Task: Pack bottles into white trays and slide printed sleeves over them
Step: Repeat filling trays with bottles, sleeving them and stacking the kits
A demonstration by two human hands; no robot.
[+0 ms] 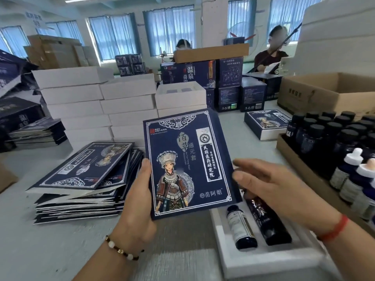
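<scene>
I hold a flat dark-blue printed sleeve (188, 165) upright above the table. My left hand (140, 201) grips its left edge, thumb on the front. My right hand (269, 189) is at its right edge with the fingers spread, touching the side. Below the sleeve lies a white tray (269, 260) with two dark bottles in its slots: a smaller labelled one (241, 228) and a taller black one (267, 222). Part of the tray is hidden behind the sleeve and my right hand.
A pile of flat sleeves (85, 179) lies to the left. Stacks of white trays (101, 102) stand behind it. A cardboard box of dark bottles (332, 147) sits at the right. One finished sleeved box (265, 123) rests beyond it. Two people work at the back.
</scene>
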